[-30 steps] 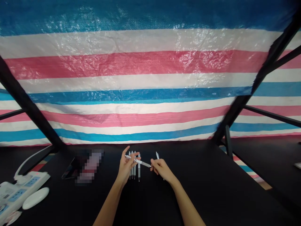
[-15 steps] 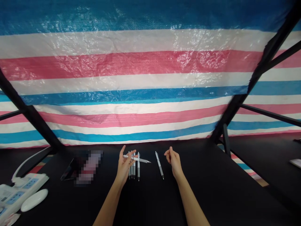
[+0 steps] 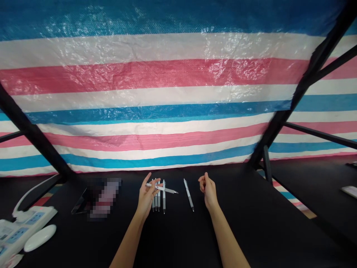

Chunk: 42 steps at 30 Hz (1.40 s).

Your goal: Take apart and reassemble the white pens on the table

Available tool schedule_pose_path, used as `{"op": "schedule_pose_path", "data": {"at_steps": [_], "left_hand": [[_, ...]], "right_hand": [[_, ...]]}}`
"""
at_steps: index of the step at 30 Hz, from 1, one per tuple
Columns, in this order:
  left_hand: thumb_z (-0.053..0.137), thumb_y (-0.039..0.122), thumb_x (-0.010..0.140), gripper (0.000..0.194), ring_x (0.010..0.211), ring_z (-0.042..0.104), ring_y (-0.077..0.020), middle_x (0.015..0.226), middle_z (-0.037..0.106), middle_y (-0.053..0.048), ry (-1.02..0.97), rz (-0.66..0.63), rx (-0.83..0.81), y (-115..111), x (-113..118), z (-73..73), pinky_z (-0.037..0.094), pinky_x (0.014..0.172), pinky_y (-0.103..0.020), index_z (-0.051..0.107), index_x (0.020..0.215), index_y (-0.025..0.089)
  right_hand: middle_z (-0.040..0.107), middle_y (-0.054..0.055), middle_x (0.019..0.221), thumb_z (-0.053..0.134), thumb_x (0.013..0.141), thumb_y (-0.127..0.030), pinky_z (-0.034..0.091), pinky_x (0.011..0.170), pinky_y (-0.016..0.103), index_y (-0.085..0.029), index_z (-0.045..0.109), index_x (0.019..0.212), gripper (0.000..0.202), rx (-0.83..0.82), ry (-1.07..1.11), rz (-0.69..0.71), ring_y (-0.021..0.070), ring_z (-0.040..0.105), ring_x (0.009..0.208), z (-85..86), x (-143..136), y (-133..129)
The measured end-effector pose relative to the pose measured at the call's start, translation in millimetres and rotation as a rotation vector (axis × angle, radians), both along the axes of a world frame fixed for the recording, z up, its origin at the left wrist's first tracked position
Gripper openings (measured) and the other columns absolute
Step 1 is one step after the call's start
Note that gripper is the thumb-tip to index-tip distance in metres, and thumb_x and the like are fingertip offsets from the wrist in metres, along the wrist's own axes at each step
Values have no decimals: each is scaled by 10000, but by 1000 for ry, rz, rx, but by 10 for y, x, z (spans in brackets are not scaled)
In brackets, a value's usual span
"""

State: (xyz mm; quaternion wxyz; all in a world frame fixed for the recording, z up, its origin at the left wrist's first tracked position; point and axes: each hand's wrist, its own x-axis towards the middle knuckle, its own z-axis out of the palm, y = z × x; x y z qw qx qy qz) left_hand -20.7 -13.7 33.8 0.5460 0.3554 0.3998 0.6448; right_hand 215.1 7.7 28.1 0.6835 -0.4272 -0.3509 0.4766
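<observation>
A white and grey click pen lies crosswise in my left hand, held between the fingers with its tip pointing right. Below it and partly hidden by the fingers, several matching pens lie side by side on the black table, tips toward me. One more pen lies apart from that row, slightly slanted, between my two hands. To the right of this lone pen is my right hand, its fingers curled in and no object showing in them; it does not touch the pen.
On the left are a white power strip with a cable, a white oval object and a dark phone-like device beside a blurred patch. A striped tarp hangs behind the table. Black frame bars slant at both sides.
My right hand has shifted slightly to the right, away from the lone pen. My left hand keeps the pen in nearly the same place.
</observation>
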Motion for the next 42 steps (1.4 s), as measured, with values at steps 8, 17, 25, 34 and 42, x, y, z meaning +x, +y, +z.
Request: {"op": "schedule_pose_path", "data": {"at_steps": [8, 17, 25, 34, 42], "left_hand": [[649, 351, 746, 624, 931, 652, -231, 1025, 662, -114, 14, -15, -7, 11, 0, -19, 507, 841, -370, 391, 1294, 197], [598, 352, 802, 806, 979, 636, -208, 1094, 650, -93, -17, -29, 26, -21, -14, 4, 489, 868, -366, 67, 1409, 351], [662, 341, 738, 723, 893, 664, -220, 985, 674, -95, -31, -11, -11, -5, 5, 23, 501, 846, -374, 295, 1350, 226], [687, 359, 700, 589, 940, 648, -247, 999, 667, -101, 22, -25, -13, 6, -12, -9, 510, 829, -364, 472, 1220, 183], [639, 390, 747, 703, 905, 659, -217, 1058, 650, -106, 43, -16, 22, 9, -13, -31, 515, 801, -355, 298, 1347, 263]], "right_hand": [[303, -79, 351, 563, 681, -656, 120, 360, 207, -154, 563, 555, 518, -12, -5, -7, 35, 213, 328, 3, 8, 0], [298, -79, 356, 562, 681, -653, 128, 363, 211, -161, 560, 550, 510, -8, -11, -14, 42, 212, 334, 16, 17, -1], [301, -75, 371, 554, 701, -641, 146, 363, 213, -163, 563, 556, 500, 0, -20, -13, 47, 227, 343, 20, 20, -13], [291, -81, 362, 563, 688, -644, 135, 358, 215, -162, 563, 554, 501, -8, -13, -22, 45, 217, 334, 28, 22, -11], [295, -79, 353, 559, 686, -649, 122, 357, 212, -164, 565, 553, 503, -9, -8, -24, 44, 210, 329, 17, 23, 3]]}}
